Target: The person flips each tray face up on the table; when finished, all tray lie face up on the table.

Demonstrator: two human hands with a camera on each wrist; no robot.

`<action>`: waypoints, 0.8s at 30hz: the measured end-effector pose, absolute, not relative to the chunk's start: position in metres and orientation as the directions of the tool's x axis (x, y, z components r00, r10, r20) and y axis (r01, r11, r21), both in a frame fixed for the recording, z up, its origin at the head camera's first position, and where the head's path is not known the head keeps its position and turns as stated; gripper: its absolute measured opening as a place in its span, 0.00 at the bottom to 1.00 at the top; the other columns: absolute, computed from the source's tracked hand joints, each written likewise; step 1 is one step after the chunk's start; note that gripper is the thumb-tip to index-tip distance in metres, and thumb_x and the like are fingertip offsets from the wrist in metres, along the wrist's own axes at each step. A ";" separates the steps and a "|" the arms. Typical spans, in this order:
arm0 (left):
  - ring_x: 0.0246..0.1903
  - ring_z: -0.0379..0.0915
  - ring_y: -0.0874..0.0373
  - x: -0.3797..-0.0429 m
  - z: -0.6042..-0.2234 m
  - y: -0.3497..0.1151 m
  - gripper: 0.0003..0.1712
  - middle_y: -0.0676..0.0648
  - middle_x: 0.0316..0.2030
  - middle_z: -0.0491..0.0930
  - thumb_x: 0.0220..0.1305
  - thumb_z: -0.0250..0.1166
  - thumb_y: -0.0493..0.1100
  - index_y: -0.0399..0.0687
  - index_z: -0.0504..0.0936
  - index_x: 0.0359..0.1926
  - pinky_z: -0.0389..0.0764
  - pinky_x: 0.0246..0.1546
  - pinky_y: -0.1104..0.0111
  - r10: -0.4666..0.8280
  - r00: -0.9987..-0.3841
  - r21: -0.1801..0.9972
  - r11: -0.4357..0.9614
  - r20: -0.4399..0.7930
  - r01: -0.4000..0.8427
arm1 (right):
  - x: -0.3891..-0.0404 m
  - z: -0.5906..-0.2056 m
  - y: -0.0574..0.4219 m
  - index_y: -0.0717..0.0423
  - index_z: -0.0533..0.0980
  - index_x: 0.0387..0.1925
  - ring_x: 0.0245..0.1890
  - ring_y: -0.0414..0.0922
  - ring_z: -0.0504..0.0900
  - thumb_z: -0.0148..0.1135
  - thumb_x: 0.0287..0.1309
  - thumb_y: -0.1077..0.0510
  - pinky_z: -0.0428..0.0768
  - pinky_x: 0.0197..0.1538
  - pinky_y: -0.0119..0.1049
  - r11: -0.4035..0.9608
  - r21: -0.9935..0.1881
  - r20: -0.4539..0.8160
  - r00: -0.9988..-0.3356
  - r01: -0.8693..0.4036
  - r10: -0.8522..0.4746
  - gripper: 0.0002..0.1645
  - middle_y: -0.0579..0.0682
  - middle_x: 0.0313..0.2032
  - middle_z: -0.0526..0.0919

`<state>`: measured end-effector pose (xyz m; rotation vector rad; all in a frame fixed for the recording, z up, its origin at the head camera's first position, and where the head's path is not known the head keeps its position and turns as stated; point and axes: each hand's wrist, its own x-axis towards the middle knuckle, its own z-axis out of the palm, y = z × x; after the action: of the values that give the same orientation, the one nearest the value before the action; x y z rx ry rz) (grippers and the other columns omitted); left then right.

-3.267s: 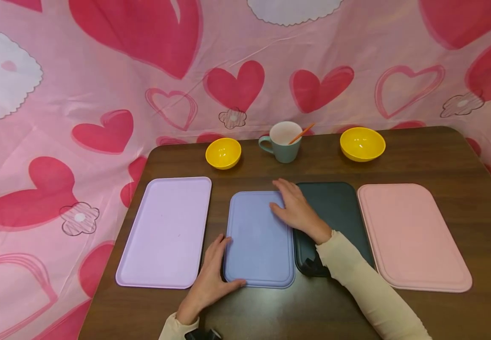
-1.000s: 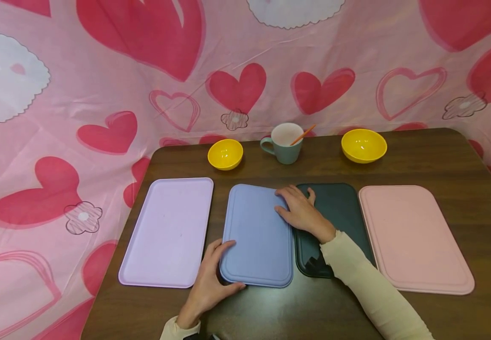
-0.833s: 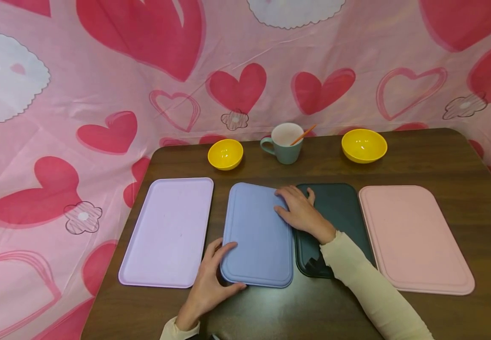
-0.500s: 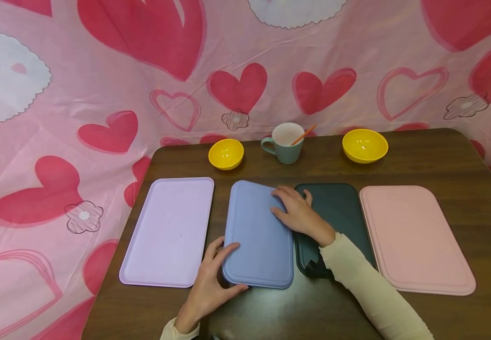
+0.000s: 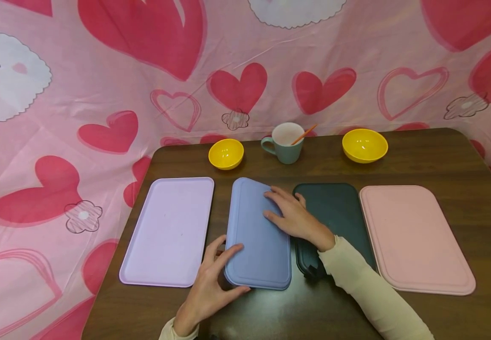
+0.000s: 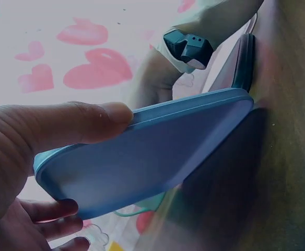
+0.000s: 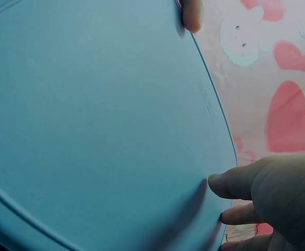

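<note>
A blue rectangular tray (image 5: 258, 236) is tilted in the head view, its left side raised off the table; its hollow side faces downward in the left wrist view. My left hand (image 5: 211, 278) grips the near left corner, index finger over the top and thumb (image 6: 97, 123) along the near edge. My right hand (image 5: 294, 215) lies over the far right part of the blue tray, thumb and fingertips (image 7: 223, 184) close on its upper face and edge. The dark green tray (image 5: 334, 208) lies flat beneath my right forearm.
A lilac tray (image 5: 166, 231) lies to the left and a pink tray (image 5: 415, 236) to the right. Behind stand a small yellow bowl (image 5: 226, 155), a teal mug (image 5: 287, 150) with an orange stick (image 5: 305, 134) in it, and a larger yellow bowl (image 5: 364, 146).
The blue tray, flat at first, has tipped up with its left side rising. My left hand has closed on its corner, and my right hand has shifted slightly left with it.
</note>
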<state>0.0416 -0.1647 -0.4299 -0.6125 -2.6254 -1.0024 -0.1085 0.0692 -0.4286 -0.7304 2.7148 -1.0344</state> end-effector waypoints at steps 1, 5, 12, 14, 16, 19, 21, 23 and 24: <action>0.60 0.68 0.47 0.042 -0.429 -0.165 0.53 0.38 0.67 0.65 0.31 0.87 0.45 0.53 0.75 0.65 0.80 0.48 0.60 0.293 -0.875 0.570 0.670 0.386 0.476 | -0.108 -0.428 0.069 0.58 0.70 0.68 0.72 0.60 0.66 0.62 0.66 0.51 0.48 0.69 0.75 0.642 -0.657 0.040 -0.869 -0.394 -0.493 0.32 0.64 0.73 0.65; 0.60 0.66 0.48 0.042 -0.427 -0.164 0.53 0.38 0.67 0.65 0.32 0.87 0.45 0.53 0.75 0.65 0.80 0.47 0.61 0.302 -0.868 0.566 0.664 0.394 0.488 | -0.105 -0.425 0.068 0.58 0.69 0.68 0.72 0.60 0.66 0.62 0.66 0.51 0.48 0.68 0.75 0.632 -0.659 0.052 -0.863 -0.407 -0.502 0.32 0.64 0.73 0.65; 0.64 0.64 0.47 0.040 -0.421 -0.163 0.54 0.38 0.67 0.65 0.31 0.87 0.45 0.54 0.75 0.65 0.80 0.51 0.58 0.332 -0.852 0.544 0.661 0.405 0.516 | -0.099 -0.418 0.066 0.57 0.68 0.69 0.73 0.60 0.66 0.62 0.66 0.49 0.47 0.69 0.75 0.613 -0.675 0.054 -0.856 -0.411 -0.515 0.34 0.63 0.74 0.64; 0.63 0.65 0.46 0.040 -0.419 -0.162 0.54 0.38 0.67 0.64 0.31 0.88 0.45 0.53 0.75 0.65 0.82 0.51 0.59 0.342 -0.848 0.547 0.652 0.405 0.525 | -0.098 -0.416 0.066 0.57 0.68 0.69 0.73 0.61 0.66 0.62 0.66 0.49 0.47 0.69 0.74 0.605 -0.680 0.056 -0.852 -0.414 -0.520 0.34 0.63 0.74 0.64; 0.64 0.65 0.45 0.039 -0.418 -0.161 0.54 0.37 0.67 0.63 0.31 0.88 0.44 0.52 0.75 0.65 0.83 0.50 0.59 0.355 -0.841 0.546 0.644 0.408 0.536 | -0.096 -0.413 0.066 0.57 0.68 0.69 0.73 0.60 0.65 0.62 0.66 0.49 0.46 0.69 0.74 0.592 -0.692 0.058 -0.849 -0.413 -0.525 0.34 0.62 0.74 0.64; 0.64 0.64 0.45 0.039 -0.415 -0.159 0.54 0.36 0.67 0.63 0.31 0.88 0.44 0.51 0.75 0.65 0.84 0.50 0.59 0.367 -0.837 0.543 0.639 0.406 0.545 | -0.093 -0.409 0.065 0.57 0.68 0.69 0.74 0.60 0.65 0.62 0.66 0.50 0.46 0.69 0.74 0.578 -0.700 0.065 -0.844 -0.419 -0.533 0.34 0.62 0.73 0.65; 0.64 0.63 0.45 0.039 -0.413 -0.157 0.54 0.36 0.67 0.63 0.31 0.88 0.44 0.51 0.75 0.65 0.83 0.51 0.58 0.375 -0.832 0.532 0.642 0.409 0.551 | -0.091 -0.406 0.065 0.56 0.68 0.69 0.74 0.59 0.64 0.62 0.66 0.49 0.46 0.70 0.74 0.569 -0.708 0.068 -0.842 -0.419 -0.536 0.34 0.61 0.74 0.65; 0.65 0.62 0.45 0.038 -0.410 -0.156 0.53 0.36 0.66 0.64 0.31 0.88 0.45 0.51 0.75 0.65 0.82 0.51 0.56 0.381 -0.828 0.521 0.647 0.412 0.557 | -0.090 -0.404 0.065 0.56 0.68 0.69 0.74 0.59 0.64 0.62 0.66 0.49 0.46 0.70 0.74 0.563 -0.710 0.073 -0.839 -0.423 -0.539 0.34 0.61 0.74 0.65; 0.65 0.62 0.45 0.038 -0.409 -0.156 0.53 0.37 0.66 0.64 0.31 0.88 0.45 0.52 0.76 0.64 0.81 0.52 0.56 0.383 -0.828 0.519 0.649 0.410 0.557 | -0.089 -0.403 0.065 0.56 0.68 0.69 0.74 0.59 0.64 0.62 0.66 0.49 0.46 0.69 0.74 0.560 -0.709 0.078 -0.838 -0.428 -0.541 0.34 0.61 0.74 0.65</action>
<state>0.0379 -0.1558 -0.4088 -0.7582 -2.6054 -0.9496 -0.0893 0.0655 -0.4031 -0.8259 2.6415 -1.1397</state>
